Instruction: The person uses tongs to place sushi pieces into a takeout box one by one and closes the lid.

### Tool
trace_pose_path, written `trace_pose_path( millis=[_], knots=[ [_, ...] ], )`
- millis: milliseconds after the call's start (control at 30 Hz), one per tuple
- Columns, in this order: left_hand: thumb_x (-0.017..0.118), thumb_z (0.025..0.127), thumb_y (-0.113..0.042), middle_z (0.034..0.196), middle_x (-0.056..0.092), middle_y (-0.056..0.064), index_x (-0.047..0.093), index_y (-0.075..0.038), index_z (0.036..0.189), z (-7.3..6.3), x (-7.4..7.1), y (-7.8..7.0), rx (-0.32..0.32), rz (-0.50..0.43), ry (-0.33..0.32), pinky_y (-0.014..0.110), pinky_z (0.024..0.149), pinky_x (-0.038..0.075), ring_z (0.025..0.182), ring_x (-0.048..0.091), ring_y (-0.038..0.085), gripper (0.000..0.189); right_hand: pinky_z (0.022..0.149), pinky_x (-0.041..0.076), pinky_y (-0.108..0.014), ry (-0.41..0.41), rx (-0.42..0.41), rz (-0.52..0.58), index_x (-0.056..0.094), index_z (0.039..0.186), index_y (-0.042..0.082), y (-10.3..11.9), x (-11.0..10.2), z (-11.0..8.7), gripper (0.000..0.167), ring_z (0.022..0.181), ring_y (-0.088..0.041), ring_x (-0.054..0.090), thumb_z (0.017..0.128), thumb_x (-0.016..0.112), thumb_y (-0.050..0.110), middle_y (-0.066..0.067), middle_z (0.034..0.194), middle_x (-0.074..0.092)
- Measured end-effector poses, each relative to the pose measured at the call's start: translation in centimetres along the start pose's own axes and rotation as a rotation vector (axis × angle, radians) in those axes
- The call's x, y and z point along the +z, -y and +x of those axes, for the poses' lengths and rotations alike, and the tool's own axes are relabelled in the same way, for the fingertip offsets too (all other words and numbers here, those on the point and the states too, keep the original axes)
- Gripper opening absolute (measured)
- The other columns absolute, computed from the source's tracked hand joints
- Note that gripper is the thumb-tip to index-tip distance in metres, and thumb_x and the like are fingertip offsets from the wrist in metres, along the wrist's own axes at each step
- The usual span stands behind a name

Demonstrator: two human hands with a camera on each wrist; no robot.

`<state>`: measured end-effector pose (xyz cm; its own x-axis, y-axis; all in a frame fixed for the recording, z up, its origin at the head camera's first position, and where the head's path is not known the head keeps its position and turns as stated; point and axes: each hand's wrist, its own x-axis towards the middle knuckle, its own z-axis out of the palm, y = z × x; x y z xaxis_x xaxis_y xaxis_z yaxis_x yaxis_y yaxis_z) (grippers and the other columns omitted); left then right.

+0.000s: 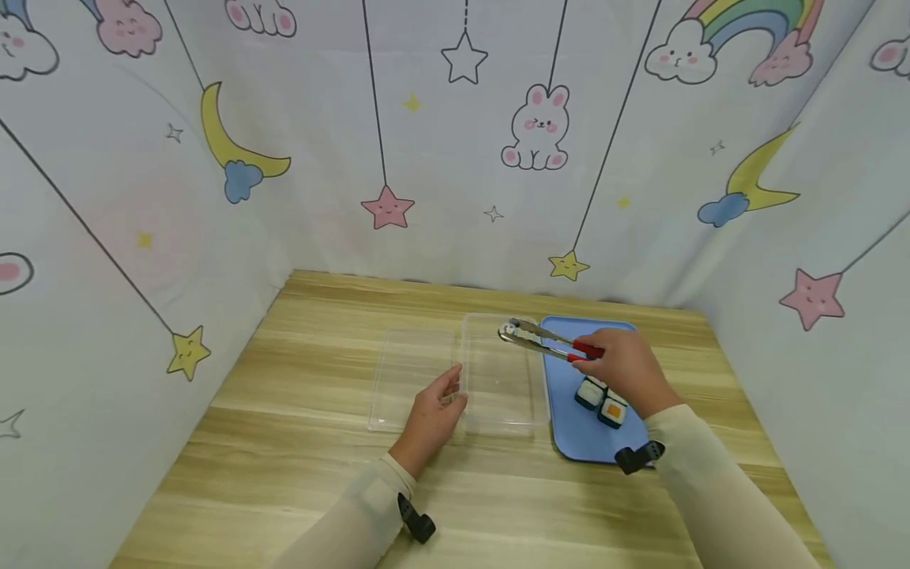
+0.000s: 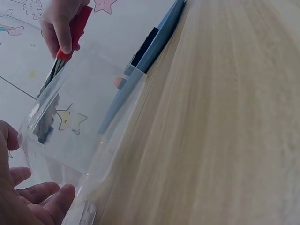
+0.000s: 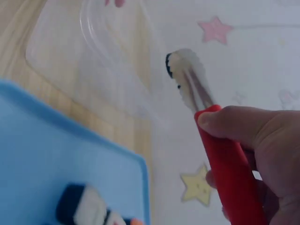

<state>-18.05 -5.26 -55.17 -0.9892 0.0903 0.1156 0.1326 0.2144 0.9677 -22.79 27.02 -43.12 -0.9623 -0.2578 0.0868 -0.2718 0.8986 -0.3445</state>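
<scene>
My right hand grips a pair of metal tongs with red handles. Between the tong tips sits a small sushi roll piece, white with a dark edge, held above the far part of a clear plastic box. At the box's left wall is my left hand, its fingers loosely extended around a near corner in the left wrist view. On the blue tray to the right lie several sushi pieces, partly hidden below my right hand.
A flat clear plastic lid lies left of the box. The wooden table is bounded by white patterned curtains behind and at both sides. The tray's left edge is close against the box.
</scene>
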Motion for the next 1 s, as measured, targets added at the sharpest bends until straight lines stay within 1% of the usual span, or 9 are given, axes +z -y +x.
trace_pose_path(
  millis=[167,267,367,500,667,767,800,867,1000],
  knots=[
    [0.063,0.099,-0.010,0.141,0.060,0.026,0.052,0.000,0.150,0.0,-0.1,-0.3,0.015,-0.004,-0.001,0.053,0.103,0.051,0.127,0.060,0.041,0.053,0.078,0.059,-0.043,0.066,-0.059,-0.083,0.079,0.119,0.010,3.0,2.4,2.8,0.038,0.090,-0.023,0.069,0.086,0.086,0.028,-0.006,0.104,0.076],
    [0.063,0.099,-0.010,0.141,0.060,0.026,0.051,0.000,0.150,0.0,-0.1,-0.3,0.017,-0.001,-0.002,0.052,0.103,0.052,0.126,0.060,0.041,0.054,0.077,0.059,-0.042,0.091,-0.064,-0.111,0.080,0.117,0.009,4.2,3.4,4.0,0.036,0.089,-0.022,0.070,0.085,0.087,0.025,-0.006,0.104,0.077],
    [0.064,0.098,-0.010,0.140,0.060,0.027,0.052,0.000,0.150,-0.1,0.0,-0.2,0.017,-0.001,-0.005,0.051,0.103,0.052,0.126,0.061,0.041,0.054,0.076,0.059,-0.042,0.114,-0.065,-0.130,0.080,0.116,0.008,4.9,3.9,4.8,0.034,0.090,-0.022,0.070,0.085,0.087,0.022,-0.007,0.106,0.077],
    [0.064,0.099,-0.011,0.140,0.060,0.026,0.053,0.000,0.149,-0.2,0.0,0.0,0.021,0.000,-0.004,0.050,0.102,0.053,0.126,0.061,0.041,0.053,0.077,0.059,-0.042,0.127,-0.063,-0.135,0.080,0.116,0.008,5.2,4.2,5.1,0.034,0.093,-0.023,0.070,0.085,0.086,0.022,-0.007,0.106,0.077],
    [0.064,0.098,-0.011,0.140,0.061,0.026,0.054,0.000,0.149,-0.4,0.2,0.3,0.028,0.004,-0.004,0.049,0.100,0.054,0.125,0.062,0.040,0.052,0.080,0.059,-0.044,0.102,-0.031,-0.094,0.078,0.121,0.010,4.0,3.9,4.3,0.040,0.096,-0.025,0.069,0.085,0.087,0.024,-0.008,0.110,0.076],
    [0.064,0.098,-0.011,0.140,0.061,0.025,0.054,0.000,0.148,-0.4,0.2,0.1,0.026,0.008,-0.009,0.048,0.099,0.055,0.125,0.062,0.039,0.052,0.079,0.059,-0.045,0.053,0.006,-0.040,0.076,0.126,0.011,2.8,2.8,3.1,0.044,0.097,-0.026,0.069,0.087,0.086,0.030,-0.010,0.115,0.075],
    [0.064,0.098,-0.011,0.140,0.061,0.025,0.054,0.000,0.148,-0.5,0.2,0.1,0.027,0.008,-0.011,0.048,0.099,0.055,0.124,0.063,0.039,0.052,0.076,0.060,-0.045,0.039,0.028,0.000,0.075,0.128,0.011,2.2,2.2,2.6,0.046,0.093,-0.026,0.069,0.088,0.085,0.032,-0.010,0.116,0.074],
    [0.065,0.098,-0.011,0.140,0.062,0.024,0.055,-0.001,0.148,-0.5,0.1,0.1,0.024,0.012,-0.014,0.047,0.099,0.055,0.124,0.063,0.038,0.052,0.075,0.059,-0.045,-0.004,0.062,0.048,0.073,0.132,0.010,0.8,1.1,1.6,0.050,0.091,-0.029,0.068,0.089,0.083,0.034,-0.012,0.116,0.072],
    [0.066,0.099,-0.012,0.140,0.062,0.022,0.056,-0.002,0.148,-0.6,0.0,0.3,0.023,0.012,-0.020,0.045,0.098,0.056,0.124,0.064,0.035,0.051,0.076,0.059,-0.049,-0.084,0.126,0.062,0.069,0.135,0.006,-3.2,-0.6,-0.7,0.055,0.094,-0.034,0.066,0.091,0.082,0.037,-0.018,0.119,0.070]
  ],
)
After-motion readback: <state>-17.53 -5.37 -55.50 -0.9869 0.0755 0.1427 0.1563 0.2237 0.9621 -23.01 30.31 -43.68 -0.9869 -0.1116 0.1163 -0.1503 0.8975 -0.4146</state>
